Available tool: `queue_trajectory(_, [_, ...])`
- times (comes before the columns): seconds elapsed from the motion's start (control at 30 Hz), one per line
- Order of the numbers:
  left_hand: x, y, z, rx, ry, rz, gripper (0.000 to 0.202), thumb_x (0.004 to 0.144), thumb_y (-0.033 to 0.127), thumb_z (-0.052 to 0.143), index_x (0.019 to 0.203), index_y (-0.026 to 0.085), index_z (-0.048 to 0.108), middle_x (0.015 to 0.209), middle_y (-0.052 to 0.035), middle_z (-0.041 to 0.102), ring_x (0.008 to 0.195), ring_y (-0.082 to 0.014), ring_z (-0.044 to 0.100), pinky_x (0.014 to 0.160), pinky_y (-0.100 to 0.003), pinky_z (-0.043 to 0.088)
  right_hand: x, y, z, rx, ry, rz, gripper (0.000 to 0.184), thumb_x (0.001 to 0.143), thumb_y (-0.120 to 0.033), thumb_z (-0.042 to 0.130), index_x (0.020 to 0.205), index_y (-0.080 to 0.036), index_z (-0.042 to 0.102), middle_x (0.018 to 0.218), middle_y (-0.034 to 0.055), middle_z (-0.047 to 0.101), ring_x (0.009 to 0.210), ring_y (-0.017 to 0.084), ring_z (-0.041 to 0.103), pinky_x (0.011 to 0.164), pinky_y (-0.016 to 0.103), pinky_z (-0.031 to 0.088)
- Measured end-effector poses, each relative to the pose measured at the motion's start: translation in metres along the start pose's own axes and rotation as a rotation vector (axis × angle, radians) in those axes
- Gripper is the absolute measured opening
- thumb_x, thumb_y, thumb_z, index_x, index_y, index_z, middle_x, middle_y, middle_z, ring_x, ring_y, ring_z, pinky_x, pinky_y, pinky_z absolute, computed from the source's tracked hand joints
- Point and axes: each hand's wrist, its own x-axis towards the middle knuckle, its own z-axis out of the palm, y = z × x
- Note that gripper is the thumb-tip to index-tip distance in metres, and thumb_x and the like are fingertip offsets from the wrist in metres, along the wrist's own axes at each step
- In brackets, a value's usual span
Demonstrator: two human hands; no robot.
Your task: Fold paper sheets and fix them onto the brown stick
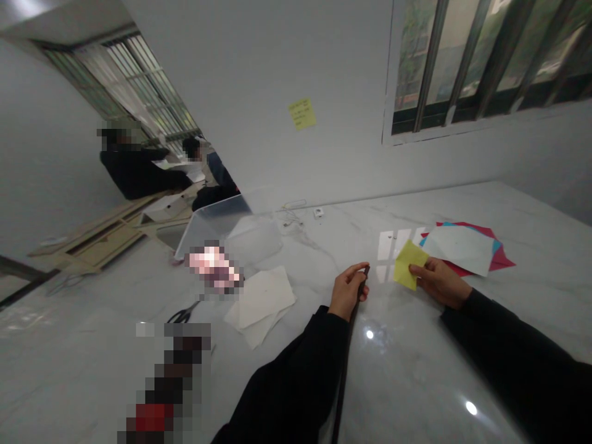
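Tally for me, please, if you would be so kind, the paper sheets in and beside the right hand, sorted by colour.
Yellow square paper in the right hand: 1
White paper sheet: 1
Turquoise paper sheet: 1
Red paper sheet: 1
Total: 4

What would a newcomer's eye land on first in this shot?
The two bare hands at lower right come first: the left hand grips a long dark strip, and the right hand pinches a yellow paper square. Just beyond them lies a bright pile of red, blue and white paper sheets. Higher up, a yellow sticky note stands out on the white wall.
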Motion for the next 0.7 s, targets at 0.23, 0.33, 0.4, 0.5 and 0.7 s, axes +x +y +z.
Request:
queue_trajectory(0.23, [-0.005,-0.001,0.004,-0.128,-0.137,-0.048,0.043,0.07,0.021,0.066,0.112,0.013,0.068,0.084,-0.0035,0.06,0.056,-0.0062,0.054,0.051,-0.021,0.036,-0.006,-0.017,0.0,-0.368,-0.083,-0.027,0.036,0.068,-0.048,0.078,0.089,-0.019,0.073,0.092,0.0068,0.075,0.088,0.029,0.07,0.084,0.041,0.055])
queue_trajectory(0.33, [-0.005,0.003,0.002,-0.152,-0.184,-0.021,0.041,0.068,0.02,0.071,0.109,0.015,0.07,0.086,-0.0031,0.06,0.06,-0.0068,0.056,0.059,-0.022,0.04,-0.007,-0.025,-0.002,-0.532,-0.147,-0.118,0.033,0.07,-0.047,0.076,0.085,-0.018,0.073,0.086,0.0058,0.074,0.081,0.024,0.068,0.077,0.036,0.053])
queue_trajectory(0.4, [-0.004,0.007,0.0,-0.167,-0.201,-0.007,0.04,0.066,0.019,0.074,0.106,0.015,0.071,0.086,-0.0026,0.06,0.062,-0.0077,0.057,0.062,-0.023,0.042,-0.008,-0.029,-0.001,-0.587,-0.19,-0.178,0.028,0.073,-0.044,0.075,0.082,-0.018,0.072,0.083,0.0041,0.072,0.078,0.021,0.066,0.075,0.033,0.052])
queue_trajectory(0.5, [-0.005,0.014,-0.001,-0.146,-0.235,-0.02,0.037,0.064,0.018,0.077,0.1,0.016,0.071,0.088,-0.0025,0.062,0.065,-0.0096,0.059,0.067,-0.026,0.044,-0.01,-0.033,0.005,-0.613,-0.248,-0.258,0.023,0.077,-0.041,0.073,0.08,-0.019,0.072,0.081,0.0031,0.071,0.077,0.019,0.065,0.076,0.031,0.051])
queue_trajectory(0.7, [-0.008,0.019,0.001,-0.055,-0.278,-0.027,0.036,0.059,0.017,0.081,0.094,0.015,0.072,0.09,-0.0029,0.065,0.067,-0.0103,0.06,0.07,-0.025,0.044,-0.014,-0.037,0.018,-0.725,-0.245,-0.514,0.014,0.08,-0.035,0.072,0.082,-0.021,0.075,0.084,0.0047,0.072,0.082,0.019,0.065,0.079,0.034,0.051])
